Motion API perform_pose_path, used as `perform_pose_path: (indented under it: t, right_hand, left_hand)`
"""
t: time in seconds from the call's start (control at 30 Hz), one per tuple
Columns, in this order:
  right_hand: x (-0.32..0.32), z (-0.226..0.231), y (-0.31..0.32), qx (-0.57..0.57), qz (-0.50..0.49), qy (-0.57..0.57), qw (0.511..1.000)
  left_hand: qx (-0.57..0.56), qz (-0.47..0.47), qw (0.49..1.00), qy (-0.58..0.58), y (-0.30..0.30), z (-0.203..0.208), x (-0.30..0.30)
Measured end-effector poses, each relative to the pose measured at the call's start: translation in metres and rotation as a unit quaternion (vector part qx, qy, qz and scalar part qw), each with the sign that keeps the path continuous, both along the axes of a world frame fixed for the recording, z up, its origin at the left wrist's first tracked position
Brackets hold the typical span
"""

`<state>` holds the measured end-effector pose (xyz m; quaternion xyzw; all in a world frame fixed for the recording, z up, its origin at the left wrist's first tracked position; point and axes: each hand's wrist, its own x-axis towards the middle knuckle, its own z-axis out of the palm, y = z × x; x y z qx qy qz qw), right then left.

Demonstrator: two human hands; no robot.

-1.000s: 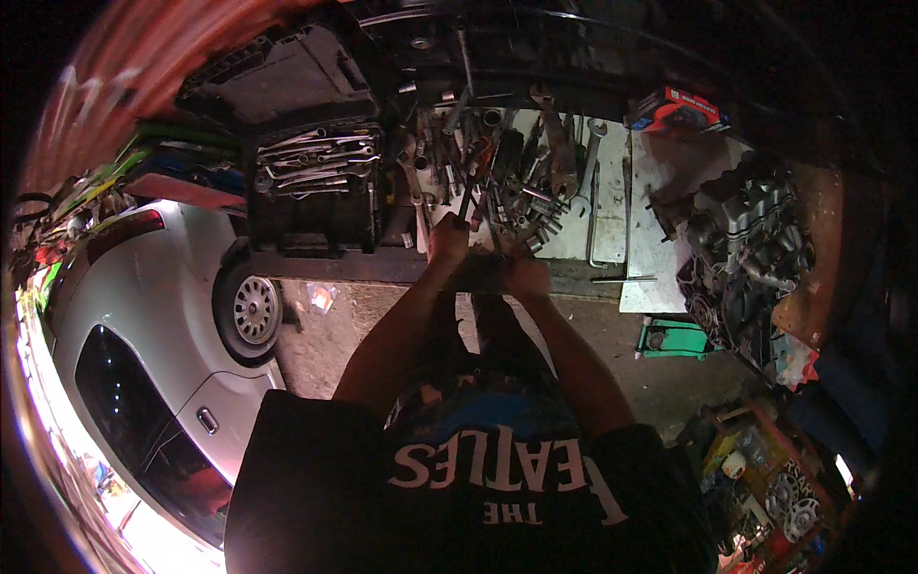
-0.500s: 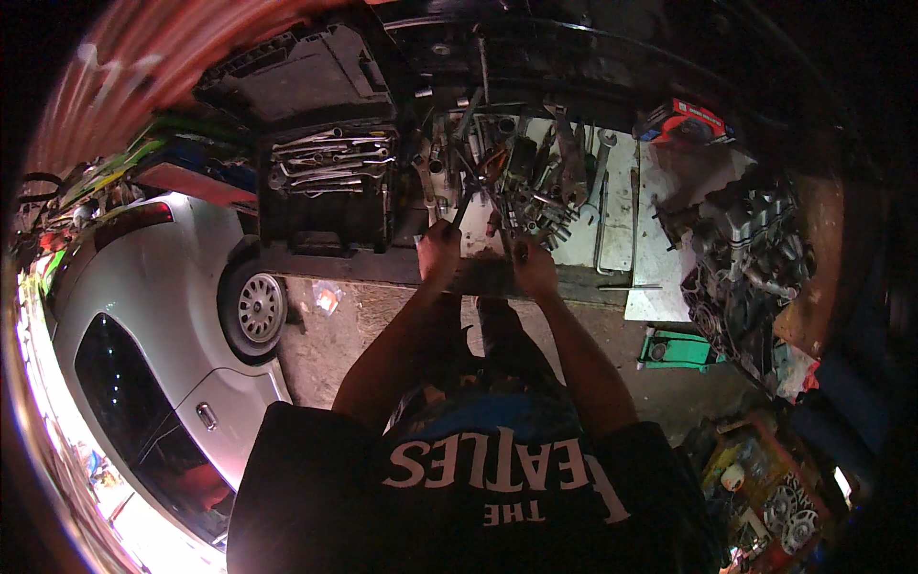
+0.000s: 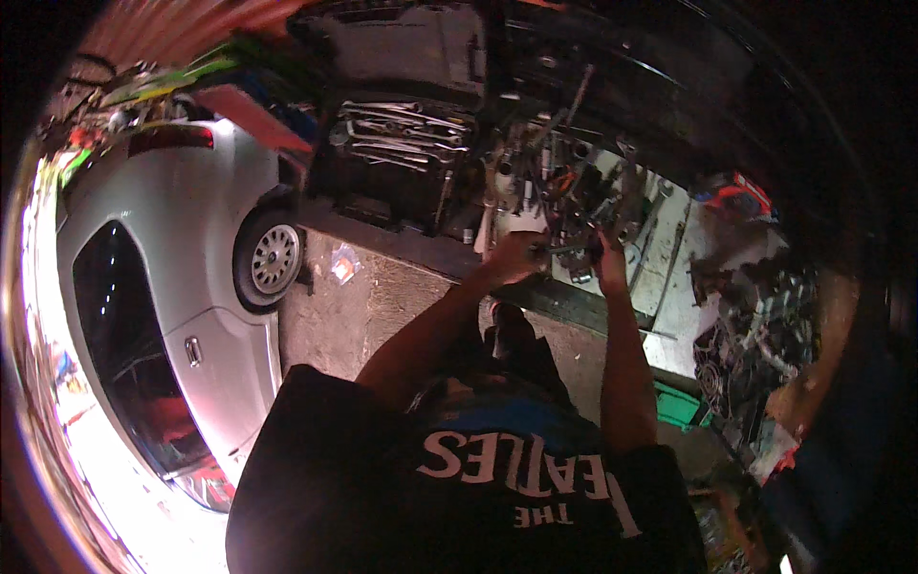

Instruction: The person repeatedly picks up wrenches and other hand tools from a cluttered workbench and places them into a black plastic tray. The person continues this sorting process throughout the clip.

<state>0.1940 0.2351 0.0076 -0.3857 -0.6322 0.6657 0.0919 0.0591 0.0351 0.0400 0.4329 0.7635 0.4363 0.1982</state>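
A slim, grey metal tool [image 3: 571,250] spans the gap between the left hand [image 3: 516,256] and the right hand [image 3: 609,260], straight and smooth along its visible middle, its ends hidden by fingers. Just beyond the hands, loose tools [image 3: 550,177] of dull, grimy steel lie heaped, tubular and bar-shaped, on the bench [image 3: 387,237], whose dark edge runs just below the hands. Left of and beyond the left hand, an open black case [image 3: 382,196] with a ribbed lid carries thin, shiny wrenches [image 3: 397,143] in rows. Right of the right hand, a pale, stained sheet [image 3: 696,292] reaches toward a knobbly metal engine [image 3: 765,335].

The left hand curls around one end of the tool, its forearm slanting up and rightward; the right hand pinches the other end, its forearm nearly upright. Finger detail is blurred. Both hands sit close together, knuckles toward the heap.
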Motion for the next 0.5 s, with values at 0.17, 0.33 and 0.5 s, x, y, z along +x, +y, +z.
perform_pose_path:
  t: [0.17, 0.33, 0.5]
  right_hand:
    - [0.036, 0.008, 0.005, -0.186, -0.026, 0.001, 0.982]
    - [0.044, 0.029, -0.023, -0.076, 0.073, -0.045, 0.993]
    - [0.021, 0.027, -0.025, -0.196, 0.111, -0.041, 0.974]
  left_hand:
    - [-0.131, 0.099, 0.974, -0.155, 0.014, 0.04, 0.001]
    - [-0.096, 0.165, 0.95, -0.248, 0.017, 0.048, -0.005]
    - [0.001, 0.182, 0.967, -0.18, 0.012, 0.032, -0.019]
